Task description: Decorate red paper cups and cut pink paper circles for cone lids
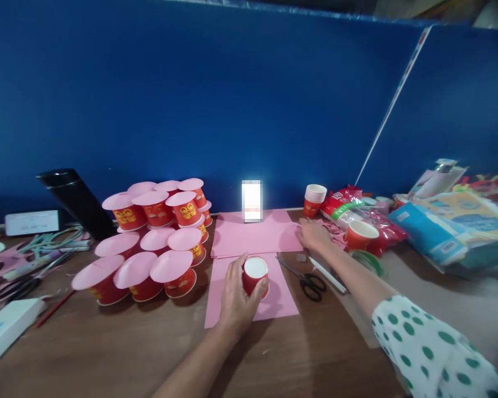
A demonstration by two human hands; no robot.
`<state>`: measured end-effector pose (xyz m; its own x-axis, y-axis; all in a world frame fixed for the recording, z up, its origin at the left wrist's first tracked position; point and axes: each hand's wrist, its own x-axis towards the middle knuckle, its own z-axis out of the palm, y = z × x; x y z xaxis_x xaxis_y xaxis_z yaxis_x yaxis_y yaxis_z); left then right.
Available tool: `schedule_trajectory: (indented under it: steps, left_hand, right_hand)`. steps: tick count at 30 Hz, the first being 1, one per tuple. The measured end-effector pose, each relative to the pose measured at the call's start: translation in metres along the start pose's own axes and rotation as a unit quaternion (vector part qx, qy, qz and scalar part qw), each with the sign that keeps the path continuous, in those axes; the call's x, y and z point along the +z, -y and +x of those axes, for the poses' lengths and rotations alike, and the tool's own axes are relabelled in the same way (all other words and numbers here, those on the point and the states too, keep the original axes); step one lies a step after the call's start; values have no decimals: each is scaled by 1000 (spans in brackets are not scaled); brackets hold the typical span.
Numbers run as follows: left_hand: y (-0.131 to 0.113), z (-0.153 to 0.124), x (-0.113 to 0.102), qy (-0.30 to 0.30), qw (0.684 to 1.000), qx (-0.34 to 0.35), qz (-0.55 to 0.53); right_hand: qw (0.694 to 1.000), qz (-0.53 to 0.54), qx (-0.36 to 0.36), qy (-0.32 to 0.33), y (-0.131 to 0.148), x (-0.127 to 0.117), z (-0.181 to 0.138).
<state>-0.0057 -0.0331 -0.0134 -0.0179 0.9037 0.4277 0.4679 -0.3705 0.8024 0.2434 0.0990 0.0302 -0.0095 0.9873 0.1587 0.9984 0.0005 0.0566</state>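
My left hand (241, 296) is wrapped round a red paper cup (251, 283), which stands upside down with its white base upward. Under it lies a pink paper sheet (283, 298). My right hand (313, 236) reaches to the right edge of a stack of pink paper (253, 237), beside some pink paper scraps (336, 235). Its fingertips are mostly hidden, so a hold on anything cannot be made out. Black-handled scissors (312, 286) lie between the two hands, and a white strip (327, 275) rests below my right forearm.
To the left stand several red cups topped with pink paper discs (172, 266), stacked in rows. A black bottle (77, 202) leans behind them. At right are nested paper cups (314, 200), an upright cup (362, 235), a tape roll (367, 262) and a blue package (431, 232).
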Motion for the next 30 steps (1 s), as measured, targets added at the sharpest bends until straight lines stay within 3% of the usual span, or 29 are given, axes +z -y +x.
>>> schedule_trajectory:
  steps: [8,15,20,25,28,30]
  left_hand:
    - [-2,-2,-5,15,999,-15,-39]
    - [-7,0,-7,-16,997,-28,-77]
    - [-11,3,-12,-45,993,-25,-102]
    - [-19,15,-25,-117,981,-12,-155]
    - [-35,23,-37,-120,968,-35,-216]
    - [-48,25,-45,-57,963,-74,-253]
  right_hand:
    - [998,46,-32,15,-3,0,20]
    - [989,144,-33,-12,1,-8,12]
    - [961,268,-59,-26,15,-15,-3]
    - [858,494,-138,-27,37,-52,-33]
    - [855,477,-203,-32,50,-84,-57]
    - [864,428,-256,-70,58,-99,-72]
